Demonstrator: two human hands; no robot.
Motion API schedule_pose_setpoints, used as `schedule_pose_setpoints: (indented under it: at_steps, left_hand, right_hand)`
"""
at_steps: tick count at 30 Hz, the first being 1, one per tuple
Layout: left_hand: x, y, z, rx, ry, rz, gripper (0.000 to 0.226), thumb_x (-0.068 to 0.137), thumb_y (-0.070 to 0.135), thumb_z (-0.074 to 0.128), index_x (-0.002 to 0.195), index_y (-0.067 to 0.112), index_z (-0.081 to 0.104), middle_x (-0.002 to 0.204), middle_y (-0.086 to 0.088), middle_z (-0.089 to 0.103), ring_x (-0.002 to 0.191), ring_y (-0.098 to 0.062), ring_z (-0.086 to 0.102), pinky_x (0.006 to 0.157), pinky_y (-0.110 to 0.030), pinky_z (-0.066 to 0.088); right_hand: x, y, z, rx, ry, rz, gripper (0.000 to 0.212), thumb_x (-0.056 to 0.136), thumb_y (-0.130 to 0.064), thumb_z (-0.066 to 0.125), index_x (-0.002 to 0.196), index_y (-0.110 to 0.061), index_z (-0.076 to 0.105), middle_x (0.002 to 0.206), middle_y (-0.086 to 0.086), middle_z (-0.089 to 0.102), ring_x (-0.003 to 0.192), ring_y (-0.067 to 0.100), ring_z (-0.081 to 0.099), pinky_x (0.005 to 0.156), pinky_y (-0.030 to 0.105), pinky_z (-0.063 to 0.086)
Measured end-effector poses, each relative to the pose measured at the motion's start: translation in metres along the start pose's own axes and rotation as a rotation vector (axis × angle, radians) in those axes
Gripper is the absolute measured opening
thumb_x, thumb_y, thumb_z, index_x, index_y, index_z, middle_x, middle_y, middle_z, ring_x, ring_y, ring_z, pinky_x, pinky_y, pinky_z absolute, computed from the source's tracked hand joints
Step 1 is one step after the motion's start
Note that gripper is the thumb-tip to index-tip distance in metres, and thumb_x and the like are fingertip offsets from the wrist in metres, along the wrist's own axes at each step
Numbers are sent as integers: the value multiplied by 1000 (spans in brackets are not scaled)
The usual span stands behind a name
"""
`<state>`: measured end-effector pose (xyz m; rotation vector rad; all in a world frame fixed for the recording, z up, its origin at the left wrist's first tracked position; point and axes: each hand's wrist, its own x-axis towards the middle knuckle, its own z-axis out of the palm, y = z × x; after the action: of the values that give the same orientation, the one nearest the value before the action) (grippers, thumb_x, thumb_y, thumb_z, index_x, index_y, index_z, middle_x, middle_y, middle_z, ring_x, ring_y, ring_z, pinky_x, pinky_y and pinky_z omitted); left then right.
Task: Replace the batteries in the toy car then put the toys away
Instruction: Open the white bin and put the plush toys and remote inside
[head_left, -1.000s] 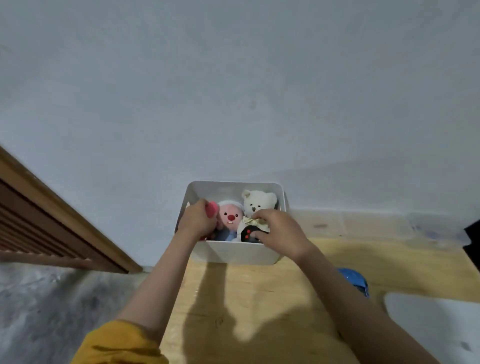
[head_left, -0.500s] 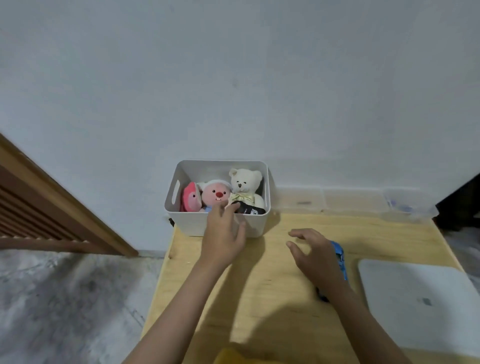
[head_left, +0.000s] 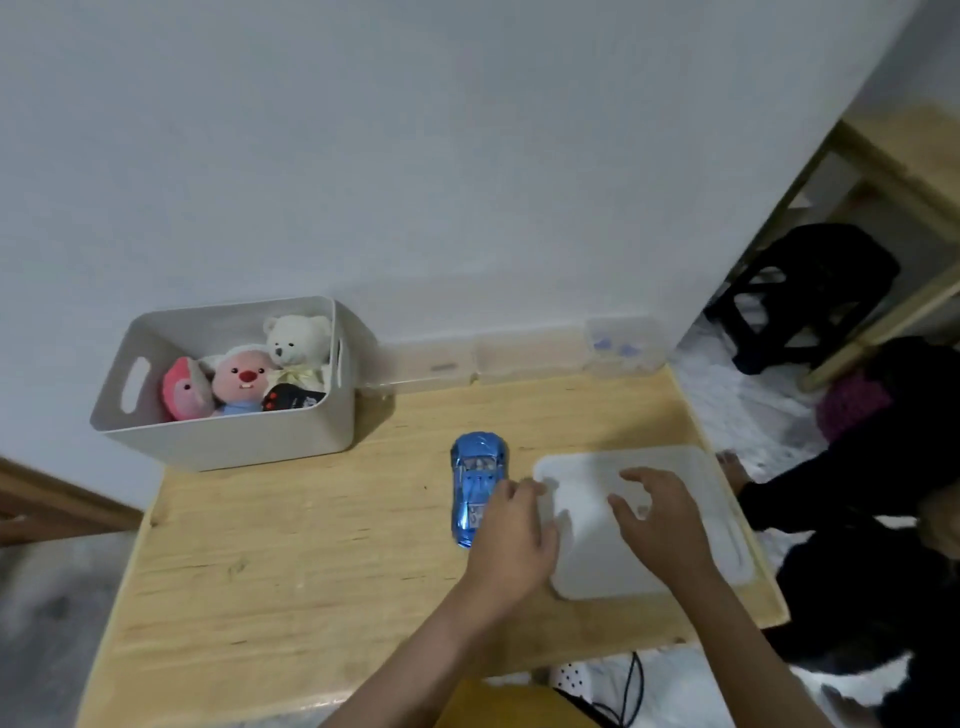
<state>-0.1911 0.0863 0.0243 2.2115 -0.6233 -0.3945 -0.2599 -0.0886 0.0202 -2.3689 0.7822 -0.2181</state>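
Note:
A blue toy car lies on the wooden table, nose pointing away from me. My left hand rests over the car's near end, fingers loosely bent, touching it. My right hand hovers over a white lid to the right of the car, fingers spread and curved, holding nothing. At the back left stands a white bin holding a pink plush, a pink-faced beaver plush, a white teddy bear and a black remote control.
Three clear plastic boxes line the wall behind the table. A black stool and dark clothing lie on the floor to the right. A black cable hangs below the table's front edge.
Both hands left the bin and moved right and toward me. The left hand came to the blue car and the right hand passed it to the white lid. The view swung right.

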Motion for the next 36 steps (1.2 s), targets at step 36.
schedule_pose_setpoints:
  at_steps: [36]
  left_hand:
    - [40, -24, -137, 264, 521, -256, 52, 78, 43, 67, 118, 14, 53, 125, -20, 36, 114, -37, 38, 81, -38, 45]
  right_hand:
    - [56, -136, 16, -56, 183, -159, 75, 62, -33, 86, 125, -3, 58, 107, 33, 46, 107, 43, 44, 90, 41, 26]
